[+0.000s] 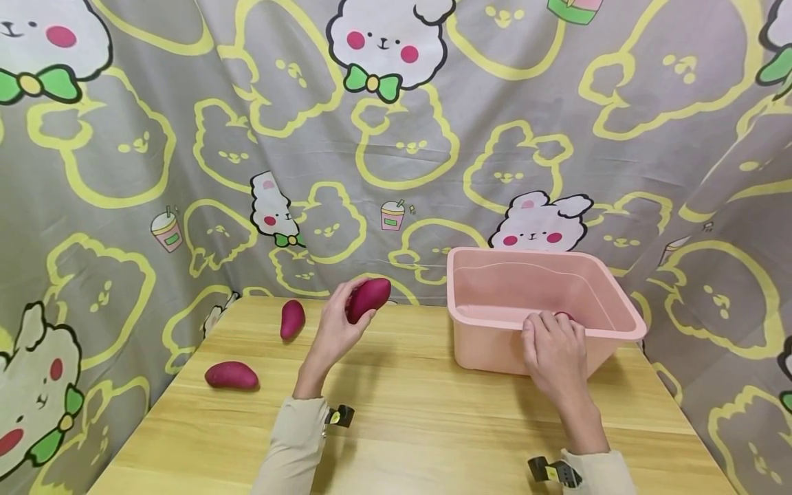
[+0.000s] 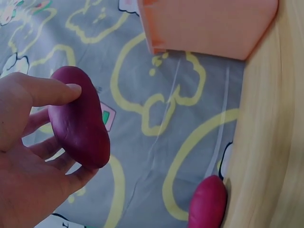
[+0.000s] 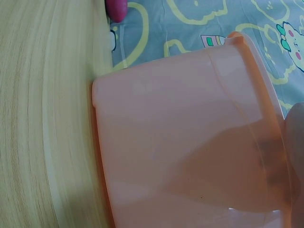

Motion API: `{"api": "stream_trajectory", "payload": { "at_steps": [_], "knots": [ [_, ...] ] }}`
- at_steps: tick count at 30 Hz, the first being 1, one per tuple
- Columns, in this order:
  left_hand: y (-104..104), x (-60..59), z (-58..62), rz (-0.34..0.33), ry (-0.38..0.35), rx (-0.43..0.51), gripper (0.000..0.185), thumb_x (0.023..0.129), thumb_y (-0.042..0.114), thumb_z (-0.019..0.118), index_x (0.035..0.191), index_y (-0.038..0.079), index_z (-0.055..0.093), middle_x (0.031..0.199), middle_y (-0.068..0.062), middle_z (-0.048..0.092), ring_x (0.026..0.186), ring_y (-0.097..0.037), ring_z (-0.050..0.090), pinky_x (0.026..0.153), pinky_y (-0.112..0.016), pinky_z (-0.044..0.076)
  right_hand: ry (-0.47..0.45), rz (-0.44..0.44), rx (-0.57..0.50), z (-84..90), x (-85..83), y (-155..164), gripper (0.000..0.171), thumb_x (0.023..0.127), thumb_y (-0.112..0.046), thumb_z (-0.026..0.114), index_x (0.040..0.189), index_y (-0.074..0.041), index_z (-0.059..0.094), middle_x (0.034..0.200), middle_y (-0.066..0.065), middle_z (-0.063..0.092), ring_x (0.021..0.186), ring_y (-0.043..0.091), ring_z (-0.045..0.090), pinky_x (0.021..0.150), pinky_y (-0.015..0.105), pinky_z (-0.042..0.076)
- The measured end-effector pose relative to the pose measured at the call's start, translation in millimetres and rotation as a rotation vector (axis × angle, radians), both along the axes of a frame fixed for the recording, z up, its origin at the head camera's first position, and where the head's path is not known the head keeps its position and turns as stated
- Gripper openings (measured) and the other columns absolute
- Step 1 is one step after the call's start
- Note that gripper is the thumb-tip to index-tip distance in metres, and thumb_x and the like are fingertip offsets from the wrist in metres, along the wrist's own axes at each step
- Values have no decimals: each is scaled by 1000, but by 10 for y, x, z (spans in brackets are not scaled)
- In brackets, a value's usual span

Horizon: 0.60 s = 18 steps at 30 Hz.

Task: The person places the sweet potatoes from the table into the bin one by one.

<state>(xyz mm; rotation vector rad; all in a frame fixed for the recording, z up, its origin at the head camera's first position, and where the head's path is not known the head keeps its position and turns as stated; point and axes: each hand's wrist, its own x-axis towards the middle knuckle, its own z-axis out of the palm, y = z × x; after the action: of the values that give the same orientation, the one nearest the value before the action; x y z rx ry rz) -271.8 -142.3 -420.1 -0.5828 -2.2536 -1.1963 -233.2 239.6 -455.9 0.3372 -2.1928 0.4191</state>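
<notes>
Pale wooden table (image 1: 433, 426), straight-grained, smooth, matt, backed by a draped grey cloth backdrop (image 1: 185, 137) printed with yellow-outlined bears and white rabbits. Far left on the boards: an oblong purple-red sweet potato (image 1: 232, 376) lying flat, tapered at both ends. Behind it, near the table's back edge: a second, shorter purple-red sweet potato (image 1: 292, 320), teardrop-shaped, dull-skinned. Next, the left hand (image 1: 337, 330), raised above the table, fingers and thumb curled round a third plump purple-red sweet potato (image 1: 368, 299); the left wrist view shows its skin smooth, slightly waxy, evenly coloured, its body oval with a blunt rounded tip, held clear of the surface. To the right: a rectangular pale pink plastic tub (image 1: 495, 289), glossy, thin-walled, with rolled rim and rounded corners, standing on the table. The right hand (image 1: 555, 350) grips the tub's near rim, fingers hooked over the edge.
</notes>
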Motion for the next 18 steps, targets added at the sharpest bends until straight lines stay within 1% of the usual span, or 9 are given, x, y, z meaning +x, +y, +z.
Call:
{"api": "stream_trajectory", "payload": {
  "at_steps": [4, 7, 11, 16, 18],
  "knots": [
    [46, -4, 28, -34, 8, 7, 56, 86, 3, 79, 138, 6, 60, 124, -16, 62, 100, -31, 63, 80, -47, 55, 7, 1, 0, 4, 1, -4, 30, 103, -22, 38, 87, -5, 56, 83, 13, 56, 85, 40, 50, 83, 56, 35],
    [77, -9, 36, -55, 4, 0, 56, 87, 3, 79, 139, 5, 59, 130, -16, 60, 107, -31, 63, 85, -49, 55, 11, 2, 2, 7, 4, -7, 29, 103, -21, 38, 87, -4, 56, 83, 13, 56, 84, 40, 50, 83, 56, 36],
    [122, -5, 54, -66, -8, -6, 56, 88, 4, 78, 141, 7, 58, 136, -15, 58, 114, -31, 60, 90, -50, 52, 5, 2, 2, 13, 14, -11, 29, 103, -21, 39, 87, -4, 56, 83, 13, 57, 84, 40, 50, 83, 56, 36],
    [178, 13, 74, -79, -47, 13, 57, 89, 5, 77, 142, 9, 58, 135, -14, 58, 112, -31, 60, 89, -48, 54, -6, 1, 4, 10, 14, -1, 28, 103, -20, 39, 87, -4, 55, 84, 13, 56, 84, 40, 49, 83, 57, 36],
    [203, 17, 81, -82, -50, 17, 57, 89, 5, 77, 143, 9, 58, 134, -14, 59, 112, -30, 60, 88, -48, 54, -7, 2, 4, 7, 12, 4, 28, 103, -20, 39, 87, -4, 55, 84, 13, 56, 84, 40, 49, 83, 56, 36]
  ]
}}
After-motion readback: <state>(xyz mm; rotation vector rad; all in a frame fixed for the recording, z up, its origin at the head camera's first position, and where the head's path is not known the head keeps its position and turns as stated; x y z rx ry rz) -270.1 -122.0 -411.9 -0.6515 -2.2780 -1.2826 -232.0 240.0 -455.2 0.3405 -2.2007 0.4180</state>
